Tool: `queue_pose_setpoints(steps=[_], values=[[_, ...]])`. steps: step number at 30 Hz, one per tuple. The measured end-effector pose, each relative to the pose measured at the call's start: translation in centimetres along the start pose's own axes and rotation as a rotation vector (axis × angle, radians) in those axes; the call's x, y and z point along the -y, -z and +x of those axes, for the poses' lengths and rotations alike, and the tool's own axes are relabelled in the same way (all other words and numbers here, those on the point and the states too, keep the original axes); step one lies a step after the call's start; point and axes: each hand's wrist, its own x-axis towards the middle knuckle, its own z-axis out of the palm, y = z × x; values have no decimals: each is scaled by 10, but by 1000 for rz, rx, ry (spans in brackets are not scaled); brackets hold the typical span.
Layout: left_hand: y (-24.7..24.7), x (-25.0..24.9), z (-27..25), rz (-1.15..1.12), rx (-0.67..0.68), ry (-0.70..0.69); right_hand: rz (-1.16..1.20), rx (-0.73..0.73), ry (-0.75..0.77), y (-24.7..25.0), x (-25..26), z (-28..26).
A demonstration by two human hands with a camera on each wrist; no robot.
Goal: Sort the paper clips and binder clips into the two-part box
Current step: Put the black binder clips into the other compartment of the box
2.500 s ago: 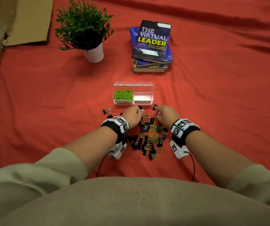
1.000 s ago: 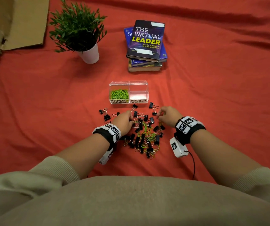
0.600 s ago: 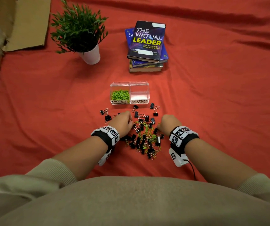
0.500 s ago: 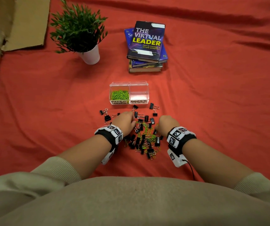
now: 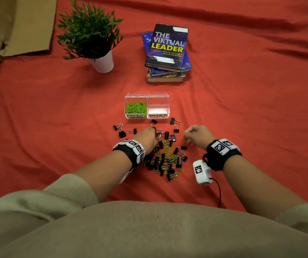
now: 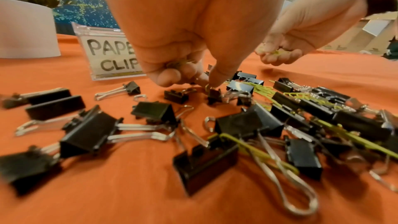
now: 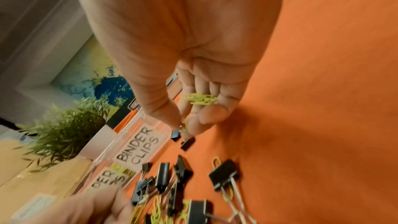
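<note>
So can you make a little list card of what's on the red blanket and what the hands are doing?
Box: clear, two parts
Paper clips part: green paper clips inside
Binder clips part: looks empty
Pile: black binder clips and green paper clips, mixed
Left hand: picking in the pile, green clips in its curled fingers
Right hand: holding green paper clips
Behind: potted plant, books
</note>
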Motion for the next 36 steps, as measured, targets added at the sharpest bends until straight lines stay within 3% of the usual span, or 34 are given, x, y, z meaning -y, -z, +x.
queue_pose_setpoints(steps=[4,6,11,18,22,28,30,33,36], values=[[3,8,-6,-207,-40,22,45,27,-32,6,1,4],[7,11,-9,-322,-78,43,-90,33,-74,2,0,6],[17,9,-13,-527,-107,88,-683,-38,-65,-16,13,-2],[19,1,-13,-810,-22,117,-820,-21,-10,-36,22,-6],[23,-6,-15,-921,63,149,-654,-29,-40,-30,14,0],[20,-19,-15,-1124,155,224,26,22,-54,-6,5,2],[16,-22,-12,-976,108,207,155,47,-88,-5,8,1],[5,-22,-9,-576,-38,69,289,106,-121,-12,14,0],[-2,-18,-7,-241,-38,-74,123,115,-65,-26,14,0]])
